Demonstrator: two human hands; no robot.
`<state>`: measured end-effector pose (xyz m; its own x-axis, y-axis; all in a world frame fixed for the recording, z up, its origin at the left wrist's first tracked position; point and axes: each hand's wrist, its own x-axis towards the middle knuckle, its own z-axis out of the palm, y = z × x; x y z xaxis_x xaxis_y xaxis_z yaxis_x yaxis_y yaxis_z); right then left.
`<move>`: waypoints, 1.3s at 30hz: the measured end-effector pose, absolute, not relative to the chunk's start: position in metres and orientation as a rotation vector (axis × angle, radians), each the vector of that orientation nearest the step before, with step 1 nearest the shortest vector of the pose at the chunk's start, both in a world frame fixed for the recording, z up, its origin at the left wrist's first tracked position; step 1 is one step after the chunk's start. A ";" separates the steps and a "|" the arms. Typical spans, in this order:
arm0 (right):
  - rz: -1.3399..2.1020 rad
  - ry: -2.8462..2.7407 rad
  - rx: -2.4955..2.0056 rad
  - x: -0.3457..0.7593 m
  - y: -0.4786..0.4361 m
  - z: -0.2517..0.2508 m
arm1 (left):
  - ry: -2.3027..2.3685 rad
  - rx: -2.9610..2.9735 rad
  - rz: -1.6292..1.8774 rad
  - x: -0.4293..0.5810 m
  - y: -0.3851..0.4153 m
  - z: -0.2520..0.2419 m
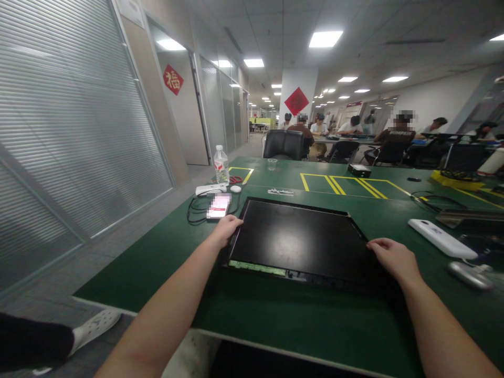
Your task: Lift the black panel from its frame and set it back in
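A black LCD screen panel (295, 231) is in front of me over the green table, its glossy face turned up. Along its near edge runs a bare green circuit board strip (258, 268). My left hand (227, 231) pinches the panel's left edge between thumb and fingers. On the opposite side, my right hand (396, 258) grips the right edge, fingertips partly hidden beneath it. Whether the panel rests fully on the table or is slightly raised, I cannot tell.
Beyond the left hand are a phone (219, 206), cables, a water bottle (221, 165) and red-handled scissors (235, 180). A white power bank (441, 238) and silver mouse-shaped device (470, 275) lie right. Another person's shoe (96, 326) shows lower left; people sit farther back.
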<state>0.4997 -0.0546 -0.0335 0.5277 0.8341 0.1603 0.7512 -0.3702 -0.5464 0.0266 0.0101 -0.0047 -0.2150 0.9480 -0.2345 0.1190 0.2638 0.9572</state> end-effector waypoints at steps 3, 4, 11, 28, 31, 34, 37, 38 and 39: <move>0.199 -1.283 -2.212 0.498 -0.055 -0.032 | 1.498 0.916 1.093 0.027 0.010 -0.006; 0.203 -1.282 -2.216 0.497 -0.055 -0.032 | 1.475 0.887 1.096 0.028 0.011 -0.007; 0.200 -1.281 -2.227 0.497 -0.055 -0.032 | 1.241 0.656 0.990 0.028 0.011 -0.003; 0.146 -1.300 -2.183 0.500 -0.054 -0.036 | 1.325 0.756 1.079 0.024 0.014 -0.015; 0.145 -1.303 -2.190 0.500 -0.053 -0.036 | 1.350 0.812 1.073 0.022 0.011 -0.013; 0.161 -1.295 -2.198 0.500 -0.054 -0.035 | 1.328 0.861 1.075 0.023 0.009 -0.012; 0.163 -1.290 -2.202 0.499 -0.054 -0.033 | 1.290 0.871 1.066 0.025 0.010 -0.013; 0.161 -1.288 -2.201 0.498 -0.054 -0.032 | 1.282 0.875 1.072 0.026 0.010 -0.013; 0.163 -1.284 -2.203 0.498 -0.054 -0.032 | 1.277 0.881 1.085 0.027 0.010 -0.013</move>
